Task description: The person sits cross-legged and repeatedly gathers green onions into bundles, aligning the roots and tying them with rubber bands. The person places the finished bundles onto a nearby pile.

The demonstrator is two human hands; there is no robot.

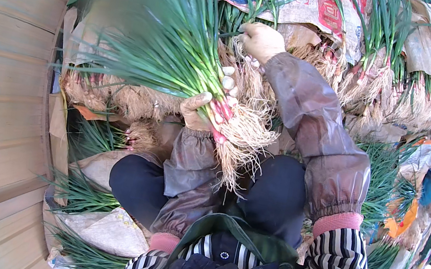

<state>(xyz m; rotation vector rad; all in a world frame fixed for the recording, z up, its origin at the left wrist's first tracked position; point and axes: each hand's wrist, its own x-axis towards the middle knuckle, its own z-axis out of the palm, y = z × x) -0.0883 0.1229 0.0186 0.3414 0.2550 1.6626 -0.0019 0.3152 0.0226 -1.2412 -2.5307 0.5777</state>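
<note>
My left hand [195, 109], in a pale glove, grips a thick bunch of green garlic [200, 75] around its lower stalks. The leaves fan toward the upper left, partly blurred. Reddish stem bases and pale stringy roots [243, 137] hang out over my knees. Beyond the bunch, my gloved right hand [261, 41] is closed around a few loose green garlic plants [261, 2] at the pile. Their leaves rise above the fist, and small bulbs and roots [250, 65] show beneath it. The fist hides where the stalks are held.
Ahead, stacked green garlic [388, 39] lies with roots toward me, partly under a printed woven sack [299, 0]. A ribbed wall [10, 72] runs along the left. More bunches [96, 200] and sacks [107, 230] flank my bent knees [275, 188]. Further piles [379, 185] stand at right.
</note>
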